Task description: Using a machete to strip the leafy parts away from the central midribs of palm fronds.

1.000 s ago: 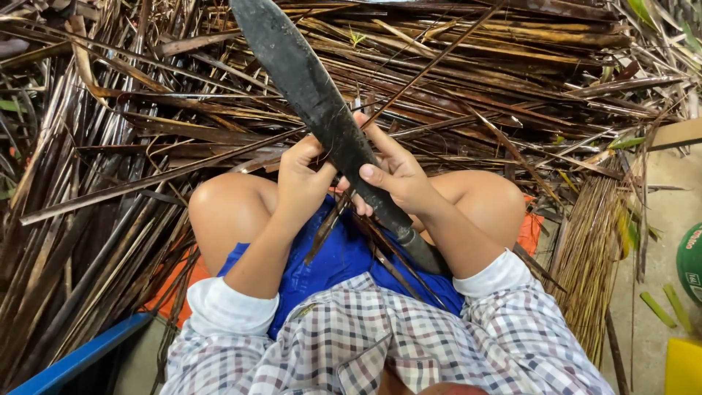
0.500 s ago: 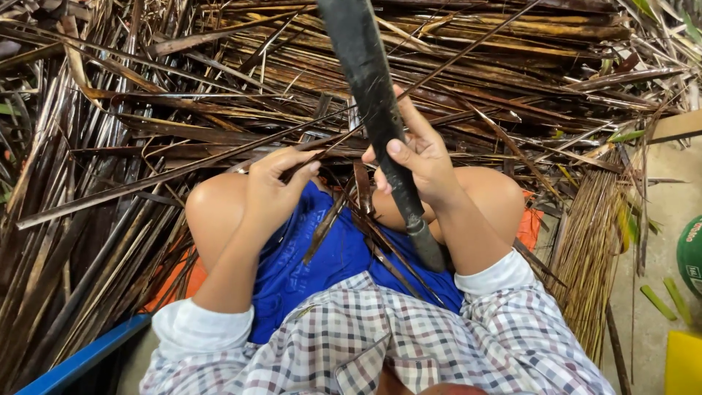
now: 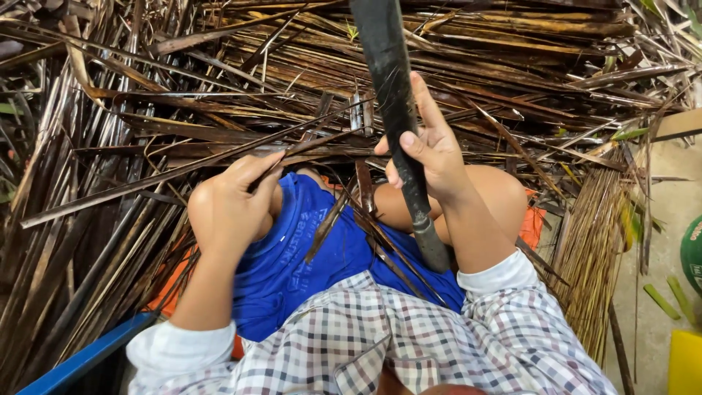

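A long dark knife (image 3: 391, 95) stands nearly upright in the upper middle of the frame, its handle end pointing down toward the lap. The right hand (image 3: 431, 153) is closed around the blade's lower part, thumb on the near face. A thin dry leaf strip (image 3: 183, 170) runs from the left edge up toward the blade; the left hand (image 3: 230, 208), left of centre, pinches it between fingertips. Below the hands lie blue shorts (image 3: 292, 256) and a checked shirt (image 3: 380, 344). A heap of dry brown leaves (image 3: 146, 95) fills the top and left. A bundle of thin sticks (image 3: 589, 256) lies at right.
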